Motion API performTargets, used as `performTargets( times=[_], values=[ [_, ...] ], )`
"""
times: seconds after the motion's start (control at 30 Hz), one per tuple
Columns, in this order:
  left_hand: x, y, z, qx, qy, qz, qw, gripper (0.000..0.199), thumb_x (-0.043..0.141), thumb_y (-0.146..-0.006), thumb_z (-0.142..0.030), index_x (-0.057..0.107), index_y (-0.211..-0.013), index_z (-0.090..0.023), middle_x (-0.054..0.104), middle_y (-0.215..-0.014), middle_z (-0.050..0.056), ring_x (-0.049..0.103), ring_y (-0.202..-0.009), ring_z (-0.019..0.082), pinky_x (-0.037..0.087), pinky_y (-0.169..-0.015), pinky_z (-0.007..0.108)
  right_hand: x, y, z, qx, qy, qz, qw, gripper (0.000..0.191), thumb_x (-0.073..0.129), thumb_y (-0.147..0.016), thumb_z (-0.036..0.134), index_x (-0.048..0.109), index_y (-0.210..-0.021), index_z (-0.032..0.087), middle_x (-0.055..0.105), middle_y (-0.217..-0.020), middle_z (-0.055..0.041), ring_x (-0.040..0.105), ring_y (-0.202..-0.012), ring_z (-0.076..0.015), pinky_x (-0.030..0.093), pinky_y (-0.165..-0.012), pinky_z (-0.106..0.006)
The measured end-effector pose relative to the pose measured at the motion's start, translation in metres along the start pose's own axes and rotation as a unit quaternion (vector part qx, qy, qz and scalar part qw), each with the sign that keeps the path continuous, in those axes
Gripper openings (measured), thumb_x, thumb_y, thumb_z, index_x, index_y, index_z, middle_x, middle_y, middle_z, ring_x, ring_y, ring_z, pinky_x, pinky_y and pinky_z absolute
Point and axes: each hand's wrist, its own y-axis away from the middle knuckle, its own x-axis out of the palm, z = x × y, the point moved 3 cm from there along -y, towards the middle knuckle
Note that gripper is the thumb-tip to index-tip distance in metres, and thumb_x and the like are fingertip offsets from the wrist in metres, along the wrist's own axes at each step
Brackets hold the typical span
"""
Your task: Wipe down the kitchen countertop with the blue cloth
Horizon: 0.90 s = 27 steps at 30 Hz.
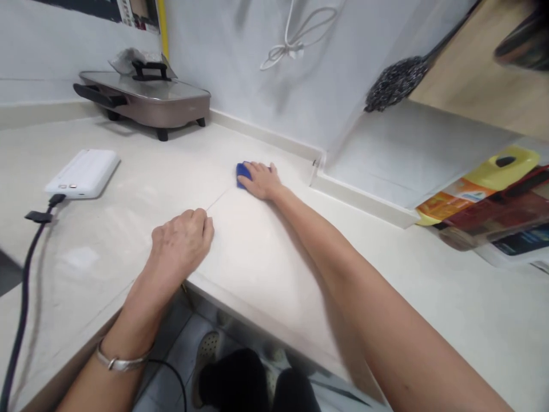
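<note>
The right grip (262, 182) grasps a blue cloth (242, 174) against the tabletop (257, 246); the left grip (183, 237) is clenched, a white device (83, 171) lying left beyond it.

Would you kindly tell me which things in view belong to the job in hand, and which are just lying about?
Apparently in use:
blue sponge or cloth, under the right hand
pale countertop beneath it

Apparently just about:
lidded electric pan
white power bank with black cable
tied white cord
wire scrubber
yellow bottle
</note>
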Motion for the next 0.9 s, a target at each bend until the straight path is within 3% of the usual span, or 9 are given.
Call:
performTargets(
  times=[0.13,0.2,0.3,0.4,0.5,0.6,0.7,0.9],
  values=[
    [0.0,-0.001,-0.002,-0.01,-0.007,0.017,1.0,0.039,0.033,-0.099,-0.04,0.067,-0.109,-0.024,0.069,-0.107,0.013,0.064,-0.096,0.032,0.046,-0.082,0.046,0.002,-0.008,-0.068,0.083,0.002,-0.019,0.996,0.085,0.018,-0.098,0.071,0.033,-0.154,0.009,0.037,-0.159,-0.0213,0.03,-0.146,-0.0446,0.002,-0.116,-0.077],
    [-0.001,-0.001,-0.002,-0.015,-0.015,0.021,1.0,0.039,0.032,-0.099,-0.04,0.066,-0.109,-0.024,0.069,-0.108,0.013,0.065,-0.096,0.032,0.046,-0.083,0.046,-0.001,-0.001,-0.091,0.116,0.014,-0.025,0.993,0.085,0.019,-0.098,0.069,0.033,-0.153,0.005,0.039,-0.157,-0.0245,0.03,-0.145,-0.0452,0.004,-0.116,-0.076],
    [-0.001,-0.001,-0.003,-0.012,-0.032,0.02,0.999,0.04,0.03,-0.099,-0.04,0.065,-0.109,-0.023,0.069,-0.113,0.013,0.066,-0.095,0.033,0.047,-0.081,0.046,-0.006,0.019,-0.097,0.138,0.041,-0.017,0.989,0.084,0.021,-0.1,0.064,0.03,-0.153,0.0,0.038,-0.156,-0.0277,0.031,-0.145,-0.0449,0.011,-0.118,-0.071],
    [-0.002,-0.003,-0.001,-0.005,-0.037,0.021,0.999,0.04,0.03,-0.099,-0.041,0.064,-0.107,-0.022,0.069,-0.117,0.012,0.066,-0.095,0.034,0.048,-0.081,0.046,-0.014,0.05,-0.072,0.1,0.047,-0.017,0.994,0.083,0.022,-0.1,0.065,0.031,-0.154,0.003,0.038,-0.157,-0.0249,0.034,-0.144,-0.0432,0.019,-0.119,-0.066],
    [-0.003,-0.006,0.002,-0.003,-0.031,0.018,0.999,0.04,0.03,-0.098,-0.042,0.065,-0.105,-0.023,0.07,-0.119,0.012,0.066,-0.098,0.035,0.048,-0.083,0.047,-0.023,0.095,-0.043,0.025,0.042,-0.021,0.999,0.085,0.021,-0.098,0.071,0.033,-0.155,0.01,0.038,-0.16,-0.0195,0.035,-0.146,-0.0405,0.022,-0.121,-0.062],
    [-0.005,-0.008,0.005,-0.005,-0.025,0.016,1.0,0.043,0.029,-0.098,-0.044,0.066,-0.104,-0.022,0.071,-0.114,0.015,0.066,-0.1,0.036,0.048,-0.084,0.047,-0.037,0.152,-0.035,-0.024,0.044,-0.014,0.999,0.087,0.02,-0.097,0.074,0.032,-0.157,0.013,0.036,-0.162,-0.0162,0.033,-0.148,-0.0374,0.022,-0.123,-0.057],
    [-0.01,-0.006,0.004,-0.009,-0.025,0.024,0.999,0.047,0.027,-0.097,-0.045,0.066,-0.106,-0.02,0.07,-0.109,0.018,0.065,-0.101,0.037,0.047,-0.084,0.046,-0.053,0.214,-0.052,-0.025,0.047,-0.005,0.999,0.087,0.019,-0.097,0.074,0.032,-0.158,0.013,0.035,-0.163,-0.0149,0.033,-0.149,-0.035,0.023,-0.124,-0.054],
    [-0.02,-0.005,-0.002,-0.004,-0.057,0.052,0.997,0.057,0.022,-0.098,-0.048,0.065,-0.116,-0.017,0.068,-0.113,0.018,0.061,-0.1,0.035,0.045,-0.083,0.044,-0.084,0.346,-0.112,0.093,0.061,0.0,0.994,0.084,0.021,-0.097,0.071,0.034,-0.157,0.013,0.037,-0.162,-0.0149,0.034,-0.149,-0.0356,0.025,-0.123,-0.056]
  ],
)
